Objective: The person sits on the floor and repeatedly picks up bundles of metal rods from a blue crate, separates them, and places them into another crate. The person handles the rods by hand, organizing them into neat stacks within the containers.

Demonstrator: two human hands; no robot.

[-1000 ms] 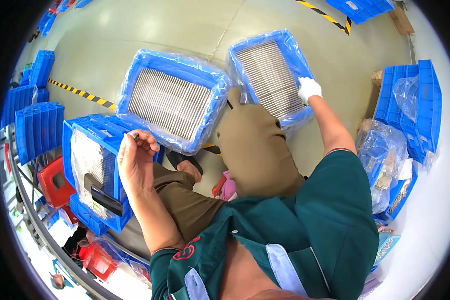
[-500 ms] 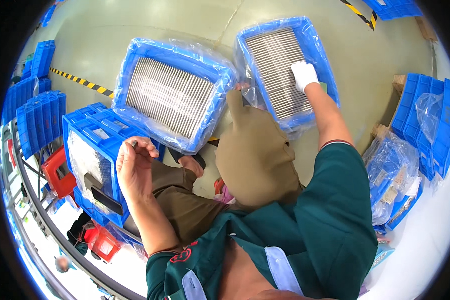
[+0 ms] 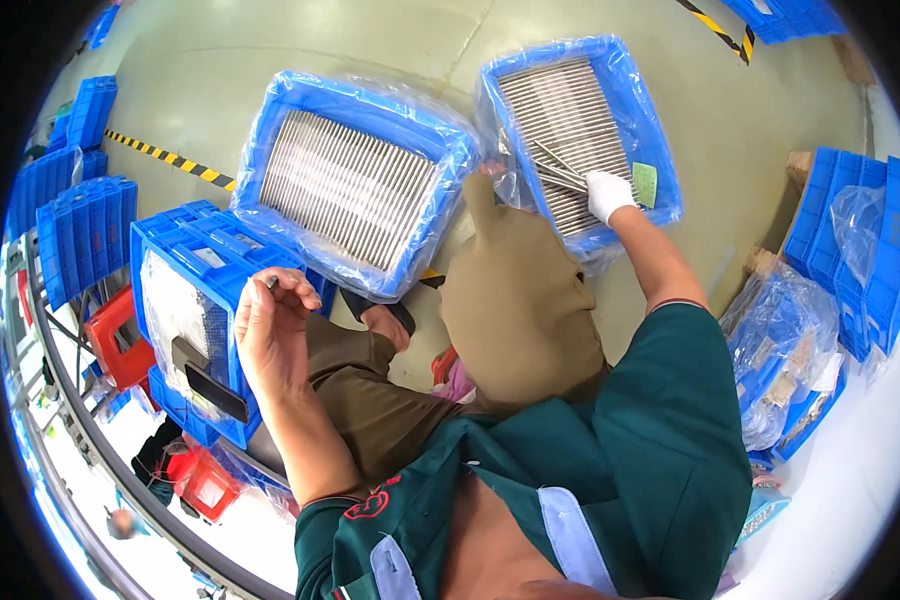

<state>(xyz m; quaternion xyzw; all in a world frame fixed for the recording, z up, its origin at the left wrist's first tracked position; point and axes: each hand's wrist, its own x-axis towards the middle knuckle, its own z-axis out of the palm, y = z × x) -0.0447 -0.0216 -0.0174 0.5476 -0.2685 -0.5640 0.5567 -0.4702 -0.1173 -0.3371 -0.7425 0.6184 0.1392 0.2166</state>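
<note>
The right hand (image 3: 611,197), in a white glove, is closed around several thin metal rods (image 3: 560,172), which fan out from it toward ten o'clock. They hang over the right-hand blue crate (image 3: 644,100), plastic-lined, where more rods lie in a close, ridged layer. A green card (image 3: 645,186) sits inside the crate just beside the glove, at about two o'clock.

The bare left hand (image 3: 278,315) is raised with its fingers curled, thumb and fingertips pinched on a small dark piece (image 3: 272,284), too small for me to make out.

At nine o'clock from the right-hand crate stands a second lined crate (image 3: 360,113), nearly covered inside by its own row of rods (image 3: 345,190). A blue container (image 3: 185,235) stands near the left hand at ten o'clock. At four o'clock from the glove, clear plastic wrap (image 3: 790,330) bunches over things by the wall.
</note>
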